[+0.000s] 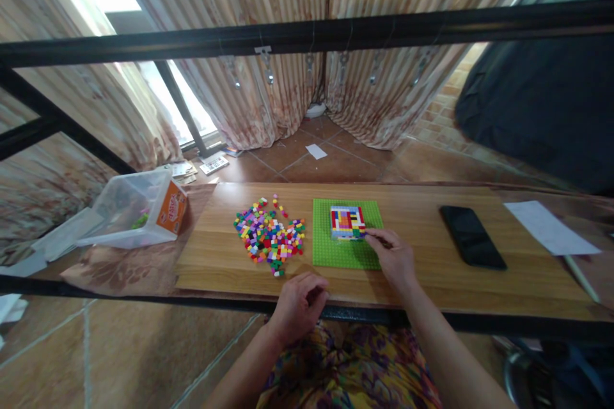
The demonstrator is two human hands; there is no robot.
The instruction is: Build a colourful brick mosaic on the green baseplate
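A square structure of small colourful toy bricks [346, 220] stands on a green studded baseplate [322, 249]. The thumb and forefinger of my right hand [394, 257] pinch at the structure's near right corner. A small building brick [363, 231] shows at those fingertips, its colour hard to make out. My left hand [298, 307] rests at the table's near edge with its fingers curled in, and nothing shows in it. Just beyond it spreads a heap of loose bricks [271, 233] in many colours, to the left of the baseplate.
On the wooden tabletop [422, 281], a black phone [472, 236] lies to the right, with white paper [549, 227] farther right. A clear plastic box [129, 204] with an orange label is tipped at the left. A dark metal bar [307, 37] crosses beyond the table, before curtains.
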